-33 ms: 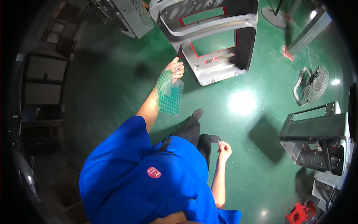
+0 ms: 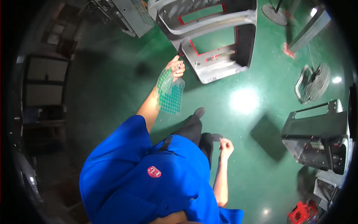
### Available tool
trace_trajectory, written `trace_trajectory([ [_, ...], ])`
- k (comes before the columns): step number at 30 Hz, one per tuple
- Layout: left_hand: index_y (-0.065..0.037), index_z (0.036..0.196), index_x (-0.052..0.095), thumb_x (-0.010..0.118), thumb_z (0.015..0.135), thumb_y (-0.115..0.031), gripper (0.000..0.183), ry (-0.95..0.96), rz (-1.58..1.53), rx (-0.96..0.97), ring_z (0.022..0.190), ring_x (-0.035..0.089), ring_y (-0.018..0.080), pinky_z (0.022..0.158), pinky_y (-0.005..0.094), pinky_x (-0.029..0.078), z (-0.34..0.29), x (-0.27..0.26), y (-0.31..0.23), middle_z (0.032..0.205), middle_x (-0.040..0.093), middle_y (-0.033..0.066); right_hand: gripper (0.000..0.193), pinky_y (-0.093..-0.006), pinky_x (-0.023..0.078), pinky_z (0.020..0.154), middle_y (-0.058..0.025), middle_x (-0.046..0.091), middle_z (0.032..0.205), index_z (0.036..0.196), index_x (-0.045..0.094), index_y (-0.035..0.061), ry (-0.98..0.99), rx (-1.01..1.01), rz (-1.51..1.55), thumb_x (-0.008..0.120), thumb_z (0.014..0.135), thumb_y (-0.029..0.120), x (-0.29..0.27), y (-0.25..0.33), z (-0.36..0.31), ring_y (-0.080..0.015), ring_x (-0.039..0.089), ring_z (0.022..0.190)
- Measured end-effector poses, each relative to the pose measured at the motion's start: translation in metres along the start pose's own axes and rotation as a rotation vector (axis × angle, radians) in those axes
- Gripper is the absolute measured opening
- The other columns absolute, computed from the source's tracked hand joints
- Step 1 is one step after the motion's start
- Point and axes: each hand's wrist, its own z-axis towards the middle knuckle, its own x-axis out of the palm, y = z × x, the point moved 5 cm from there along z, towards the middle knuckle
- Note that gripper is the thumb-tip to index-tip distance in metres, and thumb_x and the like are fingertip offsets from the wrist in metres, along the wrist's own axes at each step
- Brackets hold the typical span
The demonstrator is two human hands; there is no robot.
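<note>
My left hand (image 2: 176, 68) is closed on a clear sheet of green round stickers (image 2: 170, 98), which hangs bent below the fingers. Its fingertips come up to the left edge of a large grey housing (image 2: 220, 73) with red-edged window openings; whether they touch it I cannot tell. My right hand (image 2: 226, 149) is lower down, beside my shoes and away from the housing. Its thumb and fingers are pinched together, and what lies between them is too small to make out.
Another housing (image 2: 315, 126) stands at the right, with a fan (image 2: 317, 83) beyond it. A red stool (image 2: 301, 212) is at the lower right. Grey metal posts (image 2: 307, 31) rise at the upper right. Another metal frame (image 2: 135, 18) stands at the upper left, and dark shelving (image 2: 45, 80) lines the left side.
The view has shifted slightly. Both hands keep nearly the same pose, the left by the housing with the sticker sheet and the right still pinched.
</note>
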Motion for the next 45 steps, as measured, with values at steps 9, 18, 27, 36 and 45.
trace_trajectory([
  [9, -0.018, 0.112, 0.036, 0.045, 0.086, -0.001, 0.033, -0.024, 0.085, 0.011, 0.047, 0.034, 0.0121, 0.035, 0.0212, 0.024, -0.002, 0.005, -0.007, 0.066, 0.041, 0.0045, 0.018, -0.0190, 0.037, 0.047, -0.0019, 0.059, 0.065, 0.077, 0.062, 0.0014, 0.243, -0.084, 0.007, 0.066, 0.082, 0.019, 0.104, 0.100, 0.051, -0.0053, 0.049, 0.052],
  [18, -0.022, 0.115, 0.046, 0.042, 0.091, -0.006, 0.029, -0.157, 0.181, -0.041, 0.042, 0.032, 0.0103, 0.028, 0.0216, 0.023, -0.002, 0.017, -0.006, 0.060, 0.038, 0.0014, 0.017, -0.0170, 0.033, 0.045, 0.0005, 0.058, 0.060, 0.072, 0.063, 0.0031, 0.238, 0.053, 0.059, 0.067, 0.081, 0.018, 0.108, 0.054, 0.028, -0.0028, 0.047, 0.049],
  [27, -0.020, 0.127, 0.040, 0.045, 0.091, -0.010, 0.038, -0.178, 0.239, -0.096, 0.040, 0.030, 0.0084, 0.029, 0.0199, 0.022, -0.005, 0.024, -0.008, 0.060, 0.037, -0.0009, 0.015, -0.0168, 0.036, 0.044, 0.0010, 0.058, 0.062, 0.076, 0.062, 0.0030, 0.137, 0.088, 0.114, 0.069, 0.080, 0.016, 0.090, 0.040, 0.007, -0.0026, 0.048, 0.049],
  [36, -0.006, 0.132, 0.037, 0.044, 0.091, -0.011, 0.041, -0.165, 0.371, -0.160, 0.041, 0.028, 0.0062, 0.029, 0.0196, 0.020, -0.014, 0.061, 0.008, 0.059, 0.032, -0.0032, 0.008, -0.0170, 0.038, 0.044, 0.0005, 0.060, 0.065, 0.080, 0.064, 0.0029, 0.080, -0.027, 0.186, 0.068, 0.078, 0.010, 0.057, 0.059, -0.003, -0.0035, 0.049, 0.050],
  [45, -0.005, 0.105, 0.052, 0.045, 0.094, -0.031, 0.029, 0.181, 0.012, 0.105, 0.041, 0.030, 0.0099, 0.032, 0.0209, 0.023, 0.067, 0.115, -0.066, 0.059, 0.036, -0.0025, 0.008, -0.0192, 0.040, 0.055, 0.0005, 0.058, 0.068, 0.079, 0.061, -0.0004, 0.126, -0.276, 0.062, 0.067, 0.076, 0.005, 0.076, 0.154, 0.049, -0.0042, 0.050, 0.061],
])
